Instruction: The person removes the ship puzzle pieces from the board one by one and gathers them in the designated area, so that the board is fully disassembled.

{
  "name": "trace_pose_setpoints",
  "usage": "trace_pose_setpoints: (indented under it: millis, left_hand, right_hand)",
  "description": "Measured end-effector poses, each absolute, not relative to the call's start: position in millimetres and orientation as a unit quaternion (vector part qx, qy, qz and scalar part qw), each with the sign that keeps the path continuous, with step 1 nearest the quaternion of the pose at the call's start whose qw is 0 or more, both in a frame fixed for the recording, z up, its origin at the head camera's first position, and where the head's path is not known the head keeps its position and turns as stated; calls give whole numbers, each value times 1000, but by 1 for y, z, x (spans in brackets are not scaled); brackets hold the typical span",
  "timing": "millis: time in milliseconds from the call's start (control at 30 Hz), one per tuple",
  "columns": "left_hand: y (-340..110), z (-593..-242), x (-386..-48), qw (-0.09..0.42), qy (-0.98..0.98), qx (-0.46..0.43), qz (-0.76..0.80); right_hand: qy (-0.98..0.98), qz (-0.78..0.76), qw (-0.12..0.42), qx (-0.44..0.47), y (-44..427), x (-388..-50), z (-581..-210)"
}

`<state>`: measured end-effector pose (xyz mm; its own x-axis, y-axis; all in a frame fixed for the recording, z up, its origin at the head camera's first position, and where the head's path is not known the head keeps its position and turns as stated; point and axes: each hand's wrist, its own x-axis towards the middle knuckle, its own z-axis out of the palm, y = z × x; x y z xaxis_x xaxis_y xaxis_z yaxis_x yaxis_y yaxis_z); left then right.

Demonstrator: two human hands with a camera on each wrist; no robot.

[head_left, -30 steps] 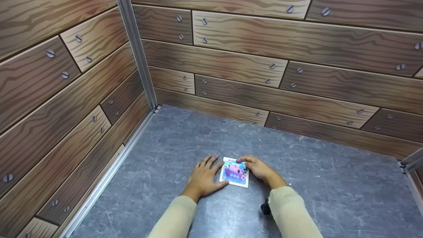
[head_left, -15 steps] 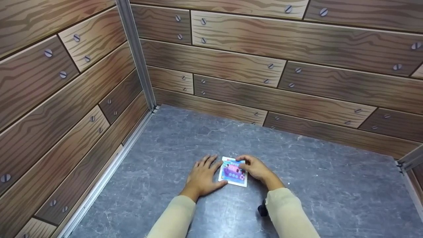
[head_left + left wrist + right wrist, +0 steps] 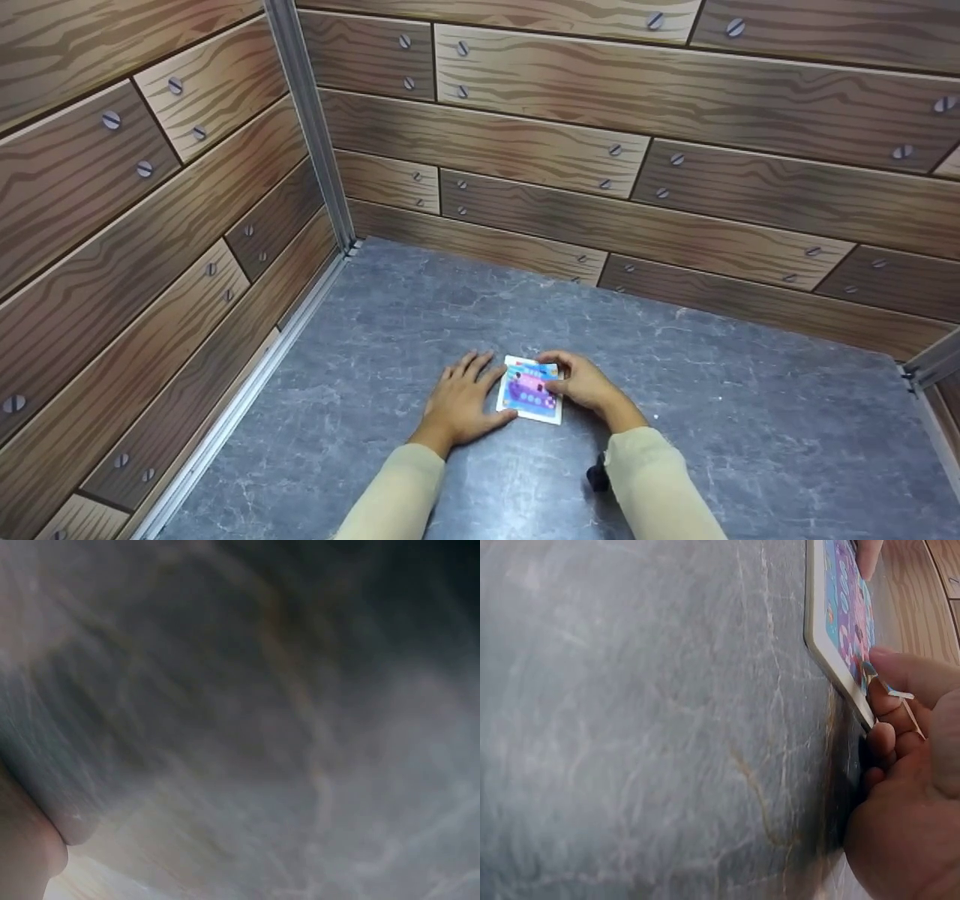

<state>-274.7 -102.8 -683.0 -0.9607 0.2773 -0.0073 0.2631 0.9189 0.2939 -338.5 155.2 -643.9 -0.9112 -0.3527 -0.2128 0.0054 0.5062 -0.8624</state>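
A small square picture puzzle board (image 3: 530,409) with a white frame lies flat on the grey tabletop, its face showing a pink and purple picture on blue. My left hand (image 3: 461,405) rests spread beside it, index finger and thumb touching its left and lower edges; the left wrist view catches only a bit of skin (image 3: 26,840). At the board's upper right, my right hand (image 3: 589,382) has its fingers curled over the edge. In the right wrist view, thumb and fingers pinch a thin, pale-edged puzzle piece (image 3: 889,690), tilted up from the board. Fingers partly hide it.
Wood-patterned panels (image 3: 487,135) wall the tabletop (image 3: 375,360) at the back and left, meeting at a metal corner post (image 3: 315,120). A black object (image 3: 598,476) shows beside the right sleeve (image 3: 652,469). Tiny white specks (image 3: 656,416) lie to the right.
My right thumb has shifted down and left over the picture, and the dark blue patch beside it no longer shows. The left hand and the board stay nearly still.
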Motion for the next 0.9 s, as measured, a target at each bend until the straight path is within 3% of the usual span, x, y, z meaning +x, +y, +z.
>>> trace_pose_setpoints:
  millis: [900]
  left_hand:
    - [-104, -684, -274, 28, 978, 136, 156]
  right_hand:
    - [854, -508, 74, -86, 164, -332, -654]
